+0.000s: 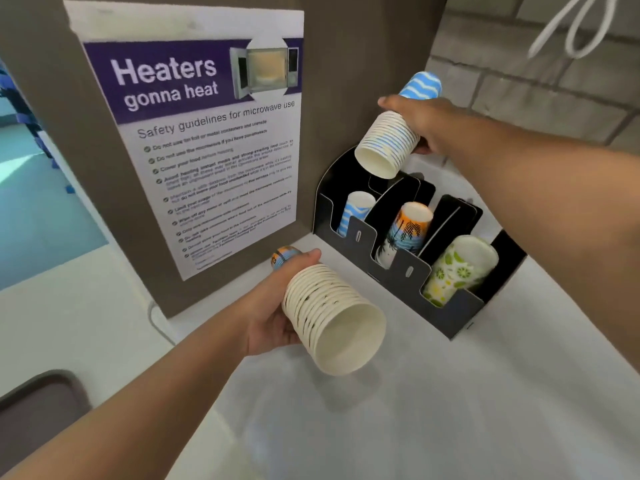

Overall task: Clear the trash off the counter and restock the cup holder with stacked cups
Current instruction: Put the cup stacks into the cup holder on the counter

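Left hand (277, 313) wrapped round orange-print cup stack (332, 320), rims toward camera, above counter (450, 410). Right hand (426, 126) grips blue-wave cup stack (391, 143), tilted over black cup holder (401, 271), left slot.

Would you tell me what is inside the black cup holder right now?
The cup holder has blue-striped cups in its left slot, palm-print cups in the middle and lime-print cups on the right; its front wall hides their lower ends.

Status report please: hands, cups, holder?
Right hand holds blue-wave stack above holder. Left hand holds second stack. All three slots partly stocked.
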Action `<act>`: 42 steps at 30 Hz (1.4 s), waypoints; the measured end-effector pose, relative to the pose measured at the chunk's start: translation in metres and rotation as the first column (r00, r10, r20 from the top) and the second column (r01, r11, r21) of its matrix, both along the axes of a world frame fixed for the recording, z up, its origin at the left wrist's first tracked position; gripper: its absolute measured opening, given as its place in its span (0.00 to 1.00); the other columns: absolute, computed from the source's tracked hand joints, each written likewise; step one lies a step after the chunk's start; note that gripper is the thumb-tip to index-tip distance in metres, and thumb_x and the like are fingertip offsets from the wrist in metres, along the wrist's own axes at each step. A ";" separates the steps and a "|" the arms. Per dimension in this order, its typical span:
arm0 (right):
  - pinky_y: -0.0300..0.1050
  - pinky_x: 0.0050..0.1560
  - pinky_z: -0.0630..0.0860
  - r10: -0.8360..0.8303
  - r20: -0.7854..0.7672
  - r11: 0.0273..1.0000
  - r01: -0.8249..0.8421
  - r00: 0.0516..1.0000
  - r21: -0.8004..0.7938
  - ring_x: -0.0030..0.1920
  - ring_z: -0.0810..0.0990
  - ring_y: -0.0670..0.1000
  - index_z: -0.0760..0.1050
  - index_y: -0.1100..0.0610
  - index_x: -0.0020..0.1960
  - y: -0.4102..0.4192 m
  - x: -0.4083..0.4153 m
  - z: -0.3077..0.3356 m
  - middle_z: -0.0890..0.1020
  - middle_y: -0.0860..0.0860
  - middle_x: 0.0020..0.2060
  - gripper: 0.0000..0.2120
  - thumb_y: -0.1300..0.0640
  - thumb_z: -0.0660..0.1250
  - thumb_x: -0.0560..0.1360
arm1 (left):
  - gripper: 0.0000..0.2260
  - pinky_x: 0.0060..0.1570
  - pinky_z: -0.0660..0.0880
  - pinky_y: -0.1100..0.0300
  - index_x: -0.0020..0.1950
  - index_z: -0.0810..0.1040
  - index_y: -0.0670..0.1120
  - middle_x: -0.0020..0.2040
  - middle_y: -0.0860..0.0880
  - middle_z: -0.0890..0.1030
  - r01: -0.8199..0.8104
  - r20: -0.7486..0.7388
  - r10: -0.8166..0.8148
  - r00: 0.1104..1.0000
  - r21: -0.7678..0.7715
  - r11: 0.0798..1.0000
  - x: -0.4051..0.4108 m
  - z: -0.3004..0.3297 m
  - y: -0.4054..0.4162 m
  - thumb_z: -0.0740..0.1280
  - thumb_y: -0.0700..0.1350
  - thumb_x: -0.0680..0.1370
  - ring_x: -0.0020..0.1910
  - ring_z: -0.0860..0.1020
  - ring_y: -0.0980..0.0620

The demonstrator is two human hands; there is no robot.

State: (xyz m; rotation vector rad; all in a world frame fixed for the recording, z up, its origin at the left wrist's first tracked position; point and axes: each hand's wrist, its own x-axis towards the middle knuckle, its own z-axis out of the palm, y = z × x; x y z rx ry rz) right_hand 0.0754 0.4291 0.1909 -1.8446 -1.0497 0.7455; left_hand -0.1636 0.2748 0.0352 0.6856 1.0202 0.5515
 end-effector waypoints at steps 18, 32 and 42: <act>0.40 0.40 0.77 0.001 0.221 0.979 -0.046 0.975 0.197 0.44 0.83 0.45 0.80 0.50 0.50 0.001 -0.019 -0.067 0.84 0.45 0.46 0.38 0.26 0.71 0.50 | 0.23 0.49 0.79 0.52 0.51 0.82 0.50 0.45 0.46 0.85 -0.122 -0.032 0.120 0.992 -0.067 0.990 0.021 -0.014 0.002 0.67 0.68 0.71 0.42 0.82 0.47; 0.46 0.51 0.78 0.043 0.284 0.974 -0.103 0.958 0.202 0.51 0.80 0.48 0.71 0.55 0.59 -0.002 -0.017 -0.080 0.80 0.48 0.54 0.45 0.31 0.78 0.50 | 0.25 0.60 0.77 0.45 0.55 0.80 0.50 0.48 0.45 0.84 -0.137 -0.080 0.132 0.988 -0.060 0.989 0.020 -0.017 0.002 0.69 0.67 0.70 0.46 0.82 0.45; 0.49 0.57 0.76 0.100 0.428 0.952 -0.211 0.898 0.221 0.58 0.78 0.52 0.68 0.53 0.66 -0.011 -0.018 -0.081 0.78 0.51 0.60 0.38 0.41 0.77 0.62 | 0.26 0.60 0.78 0.46 0.56 0.79 0.50 0.47 0.45 0.84 -0.149 -0.096 0.145 0.985 -0.040 0.988 0.015 -0.015 0.002 0.72 0.67 0.69 0.46 0.82 0.45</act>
